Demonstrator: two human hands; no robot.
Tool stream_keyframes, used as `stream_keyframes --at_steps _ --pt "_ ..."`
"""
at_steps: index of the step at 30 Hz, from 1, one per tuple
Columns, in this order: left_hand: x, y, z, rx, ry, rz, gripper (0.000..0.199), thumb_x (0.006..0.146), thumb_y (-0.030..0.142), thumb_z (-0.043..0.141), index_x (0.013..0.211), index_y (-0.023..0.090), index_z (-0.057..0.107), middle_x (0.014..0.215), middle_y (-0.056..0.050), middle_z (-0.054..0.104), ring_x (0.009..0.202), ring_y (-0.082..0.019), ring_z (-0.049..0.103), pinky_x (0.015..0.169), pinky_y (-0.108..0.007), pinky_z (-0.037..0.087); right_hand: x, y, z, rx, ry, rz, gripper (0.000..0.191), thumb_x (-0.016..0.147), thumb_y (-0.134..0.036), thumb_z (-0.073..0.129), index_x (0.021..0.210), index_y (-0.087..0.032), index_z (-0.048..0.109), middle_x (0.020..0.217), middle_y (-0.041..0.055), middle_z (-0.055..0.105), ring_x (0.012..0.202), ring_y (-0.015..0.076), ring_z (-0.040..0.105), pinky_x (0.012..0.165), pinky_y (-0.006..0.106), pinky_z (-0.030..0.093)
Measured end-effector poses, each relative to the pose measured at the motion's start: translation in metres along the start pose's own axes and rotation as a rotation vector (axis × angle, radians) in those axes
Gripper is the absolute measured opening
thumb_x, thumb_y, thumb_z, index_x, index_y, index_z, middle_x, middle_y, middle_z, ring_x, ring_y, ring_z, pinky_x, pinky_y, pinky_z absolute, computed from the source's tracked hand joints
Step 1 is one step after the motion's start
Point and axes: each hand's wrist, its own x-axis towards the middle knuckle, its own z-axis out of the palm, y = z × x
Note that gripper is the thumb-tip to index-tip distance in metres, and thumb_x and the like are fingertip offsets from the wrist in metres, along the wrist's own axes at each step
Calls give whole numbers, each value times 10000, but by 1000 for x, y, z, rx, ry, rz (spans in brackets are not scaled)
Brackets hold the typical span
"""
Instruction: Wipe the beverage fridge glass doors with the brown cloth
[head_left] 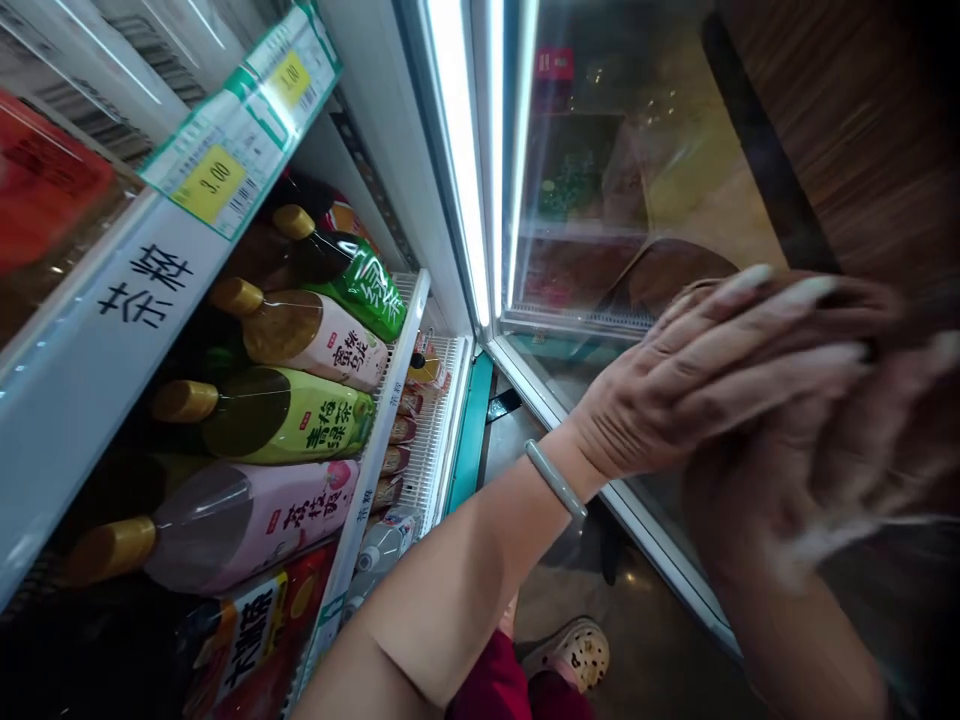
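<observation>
Gold caps left of the hands
Pink label, lime-green label, yellow-and-white price tag there too; below the hands, maroon trousers, dark-dotted beige clog.

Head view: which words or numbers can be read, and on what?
Lower price tag: "3.00"
Shelf edge: "茶", next character unclear
Green bottle: "绿茶"
Brown bottle: "蜜桃乌龙"
Yellow-green bottle: "青梅绿茶"
Pink bottle: "荔枝爽"
Lowest label: "大冰茶"
Upper price tag, small print: too blurred or small.

right hand: blurred | red package: cut off, left edge
</observation>
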Motion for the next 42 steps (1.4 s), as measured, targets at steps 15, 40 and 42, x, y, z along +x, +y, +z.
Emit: stream_keyframes --at_steps 15,40,42 --pt "5 -52 5 163 -71 -111 491 1095 324 194 1350 220 600 1577 8 529 1559 -222 196 1125 -469 474 47 -44 37 -49 -21 -222 780 981 -162 573 1667 -254 211 1643 159 378 1547 419 308 1189 795 204" --pt "-33 -42 22 -125 -369 -600 900 895 166 -138 1499 53 519 1648 -70 440 1519 -257 72 955 -412 530 50 -62 67 -267 -494 -546 636 1018 -120 246 1654 -108 225 1683 153 346 1604 266 243 1283 565 222" --pt "-27 -59 26 -266 -271 -742 827 933 204 -79 1554 75 452 1661 -70 422 1539 -282 73 1045 -463 492 60 -90 97 -902 -408 -823 635 977 -78 204 1590 -48 370 1662 210 359 1571 245 323 1281 514 199"
